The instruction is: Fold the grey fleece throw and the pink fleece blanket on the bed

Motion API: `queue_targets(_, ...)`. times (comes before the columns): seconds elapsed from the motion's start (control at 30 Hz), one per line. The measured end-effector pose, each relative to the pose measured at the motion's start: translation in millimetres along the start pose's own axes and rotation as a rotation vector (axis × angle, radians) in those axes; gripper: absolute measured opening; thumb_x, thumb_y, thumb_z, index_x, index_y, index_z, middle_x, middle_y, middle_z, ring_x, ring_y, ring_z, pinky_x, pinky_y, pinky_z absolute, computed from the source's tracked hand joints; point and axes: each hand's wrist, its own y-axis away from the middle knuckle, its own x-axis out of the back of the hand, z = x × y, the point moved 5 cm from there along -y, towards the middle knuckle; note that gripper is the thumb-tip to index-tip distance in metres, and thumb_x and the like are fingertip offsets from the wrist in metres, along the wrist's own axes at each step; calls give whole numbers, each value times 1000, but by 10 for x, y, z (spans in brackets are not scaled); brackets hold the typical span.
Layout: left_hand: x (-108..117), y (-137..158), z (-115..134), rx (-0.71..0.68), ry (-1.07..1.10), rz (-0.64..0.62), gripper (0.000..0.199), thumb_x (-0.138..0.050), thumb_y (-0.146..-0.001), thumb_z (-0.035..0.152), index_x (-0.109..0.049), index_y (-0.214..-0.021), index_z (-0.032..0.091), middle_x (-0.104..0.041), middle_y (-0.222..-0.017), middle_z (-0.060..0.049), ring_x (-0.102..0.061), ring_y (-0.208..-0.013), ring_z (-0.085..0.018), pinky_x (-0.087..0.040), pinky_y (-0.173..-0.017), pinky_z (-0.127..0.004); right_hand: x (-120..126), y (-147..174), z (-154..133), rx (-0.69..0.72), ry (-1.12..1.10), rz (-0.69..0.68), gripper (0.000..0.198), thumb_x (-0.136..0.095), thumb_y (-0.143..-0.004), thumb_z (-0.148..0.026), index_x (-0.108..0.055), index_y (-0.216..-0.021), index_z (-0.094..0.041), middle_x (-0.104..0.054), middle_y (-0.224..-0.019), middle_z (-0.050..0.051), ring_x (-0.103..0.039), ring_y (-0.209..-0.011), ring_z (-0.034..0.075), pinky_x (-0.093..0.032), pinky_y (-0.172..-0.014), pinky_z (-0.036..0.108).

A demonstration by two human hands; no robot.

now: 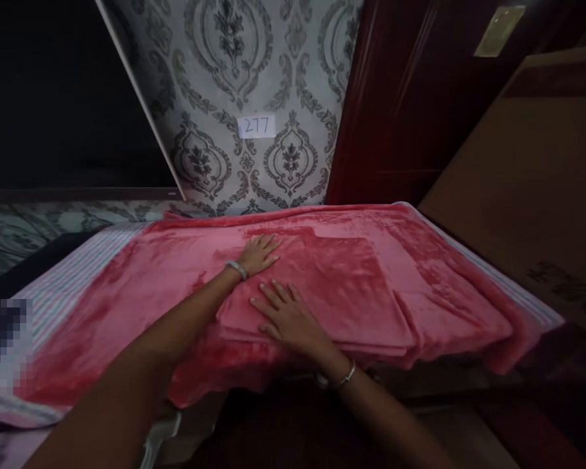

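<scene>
A folded pink plush cloth lies in a rectangular stack in the middle of a larger pink plush blanket. My left hand rests flat on the far left part of the folded cloth, fingers spread. Nearer to me, my right hand presses flat on the near left part of the same stack, its fingers apart too. Neither hand grips anything. The stack's layered edges show along its near side. Striped borders run along the left and right ends of the large blanket.
A dark television screen stands at the left. Behind, a paper marked 277 sticks to patterned wallpaper. A dark red door and a large cardboard box are at the right. The blanket overhangs the near edge.
</scene>
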Motion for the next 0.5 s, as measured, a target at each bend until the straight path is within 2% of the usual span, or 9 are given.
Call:
queue_targets(0.13,-153,-17,-45,-30,142,63,61,-46,-99,47,-43,-157,26,-31,-169,-11,-26,-154,-35,-21,-124,-58,-43,43,33,-9,13,-9,59,-49,-104,-51,-38,-159,-34,-25,-170,4,-21,-156,30,-21,-125,59)
queue_targets(0.27,-101,-67,-57,3,336,84,57,-55,-95,44,-54,-148,22,-34,-167,-12,-24,-155,-35,-15,-127,-56,-28,38,15,-24,19,-4,59,-52,-104,-47,-39,-159,-32,-27,-169,5,-21,-156,30,-21,-126,58)
queue_targets(0.33,-33,-54,-81,36,412,108,61,-58,-93,40,-52,-149,16,-34,-167,-14,-23,-156,-33,-13,-128,-51,-20,88,-7,-41,8,-5,59,-54,-103,-43,-40,-159,-30,-30,-168,7,-23,-156,30,-21,-126,57)
queue_targets(0.43,60,104,-177,113,479,170,77,-62,-90,42,-41,-154,5,-32,-166,-20,-20,-157,-33,-12,-128,-50,38,336,-29,-53,-61,-18,60,-58,-101,-36,-41,-158,-27,-32,-167,8,-27,-155,28,-24,-126,55)
queue_targets(0.5,82,348,-264,191,629,248,85,-66,-86,52,-41,-152,4,-40,-162,-22,-29,-153,-36,-21,-127,-51,124,649,-12,-41,-171,-15,58,-57,-101,-32,-45,-156,-26,-37,-165,8,-32,-153,26,-27,-126,54)
